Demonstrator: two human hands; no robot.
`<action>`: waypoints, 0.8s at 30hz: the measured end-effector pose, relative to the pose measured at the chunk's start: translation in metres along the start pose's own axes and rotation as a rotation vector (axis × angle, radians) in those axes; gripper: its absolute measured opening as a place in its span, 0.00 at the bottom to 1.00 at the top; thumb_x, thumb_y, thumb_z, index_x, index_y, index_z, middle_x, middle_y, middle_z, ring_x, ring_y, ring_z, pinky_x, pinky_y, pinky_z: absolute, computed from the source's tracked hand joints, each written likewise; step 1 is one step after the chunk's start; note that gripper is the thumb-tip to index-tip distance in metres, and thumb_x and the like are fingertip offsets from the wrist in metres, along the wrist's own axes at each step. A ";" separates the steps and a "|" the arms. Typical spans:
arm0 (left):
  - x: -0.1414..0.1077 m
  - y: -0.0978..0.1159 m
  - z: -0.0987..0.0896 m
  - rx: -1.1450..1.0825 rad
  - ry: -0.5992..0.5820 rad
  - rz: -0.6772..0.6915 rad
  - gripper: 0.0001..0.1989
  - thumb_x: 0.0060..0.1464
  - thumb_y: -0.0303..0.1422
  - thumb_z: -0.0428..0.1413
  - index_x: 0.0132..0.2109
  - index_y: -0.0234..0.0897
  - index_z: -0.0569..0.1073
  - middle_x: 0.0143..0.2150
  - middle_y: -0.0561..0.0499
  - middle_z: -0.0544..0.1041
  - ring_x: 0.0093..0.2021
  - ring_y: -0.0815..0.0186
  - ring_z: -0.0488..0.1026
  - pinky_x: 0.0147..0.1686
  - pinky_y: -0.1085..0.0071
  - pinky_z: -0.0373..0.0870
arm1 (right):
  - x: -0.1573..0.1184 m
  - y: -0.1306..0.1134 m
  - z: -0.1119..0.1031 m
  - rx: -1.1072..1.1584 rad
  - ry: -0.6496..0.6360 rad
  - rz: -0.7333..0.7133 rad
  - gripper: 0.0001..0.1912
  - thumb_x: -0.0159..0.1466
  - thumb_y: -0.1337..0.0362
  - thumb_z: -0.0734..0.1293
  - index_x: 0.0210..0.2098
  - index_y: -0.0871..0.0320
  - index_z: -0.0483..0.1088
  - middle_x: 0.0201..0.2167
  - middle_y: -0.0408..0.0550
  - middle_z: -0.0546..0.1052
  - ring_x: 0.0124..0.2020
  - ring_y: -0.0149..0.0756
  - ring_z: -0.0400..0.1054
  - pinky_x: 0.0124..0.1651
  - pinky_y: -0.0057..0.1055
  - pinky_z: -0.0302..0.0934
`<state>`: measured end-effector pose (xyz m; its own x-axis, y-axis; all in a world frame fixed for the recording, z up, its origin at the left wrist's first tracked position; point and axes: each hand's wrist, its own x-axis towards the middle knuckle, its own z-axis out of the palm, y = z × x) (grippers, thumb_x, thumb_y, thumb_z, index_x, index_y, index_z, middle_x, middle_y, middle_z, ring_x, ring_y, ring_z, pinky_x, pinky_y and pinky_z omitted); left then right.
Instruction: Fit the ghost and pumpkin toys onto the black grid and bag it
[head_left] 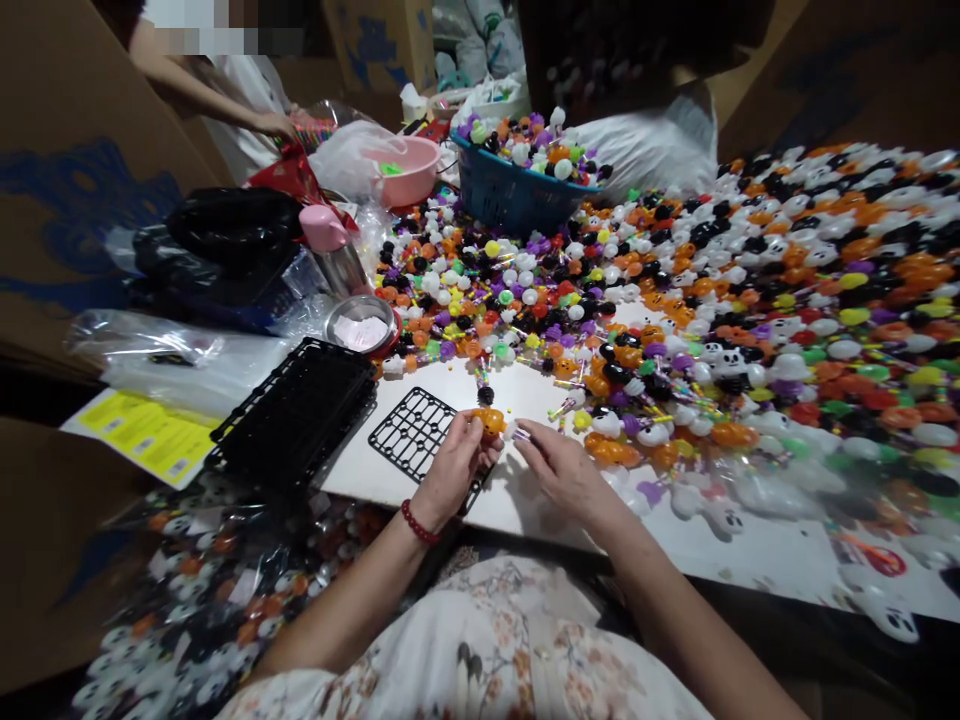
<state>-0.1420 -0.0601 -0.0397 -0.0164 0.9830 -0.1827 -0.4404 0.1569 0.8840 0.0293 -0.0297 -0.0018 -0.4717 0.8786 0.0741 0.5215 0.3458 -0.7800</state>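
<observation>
My left hand (455,460) is closed around a small orange toy (491,421) with dark face marks, like a jack-o'-lantern figure. Close by on its right, my right hand (559,468) pinches a small whitish piece (517,432) at the toy's end; whether the two are joined I cannot tell. Under my left hand lies a black plastic grid tray (411,425), partly covered by the hand. Just beyond the hands a clear tube with colourful bits and a black top (485,388) rests on the white table (540,390).
Heaped toys (675,340) cover the table's right and back. A blue basket (517,190) full of them stands behind, beside a pink bowl (412,165). Stacked black trays (292,410), a thermos (334,255) and a metal bowl (361,325) are leftward. Another person's arm (210,95) reaches in, back left.
</observation>
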 end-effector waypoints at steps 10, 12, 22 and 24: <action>0.054 0.043 -0.073 1.441 0.529 0.298 0.25 0.58 0.24 0.48 0.63 0.34 0.59 0.60 0.34 0.62 0.57 0.52 0.69 0.54 0.59 0.67 | 0.055 0.032 -0.032 -0.619 0.332 -0.090 0.26 0.65 0.69 0.59 0.63 0.58 0.62 0.58 0.64 0.66 0.58 0.56 0.59 0.56 0.55 0.59; 0.070 0.050 -0.078 1.591 0.564 0.182 0.29 0.55 0.19 0.45 0.64 0.33 0.58 0.62 0.31 0.57 0.52 0.51 0.73 0.49 0.59 0.70 | 0.072 0.022 -0.007 -0.621 0.137 -0.182 0.32 0.61 0.76 0.58 0.64 0.55 0.60 0.59 0.60 0.66 0.57 0.51 0.60 0.56 0.48 0.61; 0.085 0.053 -0.083 1.655 0.462 0.109 0.10 0.60 0.29 0.50 0.48 0.35 0.70 0.48 0.40 0.66 0.40 0.57 0.74 0.40 0.63 0.70 | 0.103 0.020 0.046 -0.664 -0.272 -0.132 0.17 0.65 0.75 0.56 0.48 0.60 0.71 0.44 0.58 0.73 0.44 0.44 0.67 0.43 0.33 0.59; 0.078 0.055 -0.079 1.632 0.456 0.147 0.11 0.60 0.29 0.50 0.49 0.35 0.70 0.49 0.40 0.66 0.41 0.57 0.74 0.40 0.63 0.70 | 0.100 0.029 0.037 -0.603 -0.237 -0.115 0.16 0.65 0.74 0.57 0.49 0.59 0.69 0.42 0.55 0.73 0.43 0.40 0.68 0.43 0.31 0.59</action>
<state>-0.2382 0.0181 -0.0388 -0.3357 0.9375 0.0920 0.8952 0.2871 0.3408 -0.0290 0.0555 -0.0396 -0.6559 0.7527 -0.0566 0.7331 0.6174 -0.2853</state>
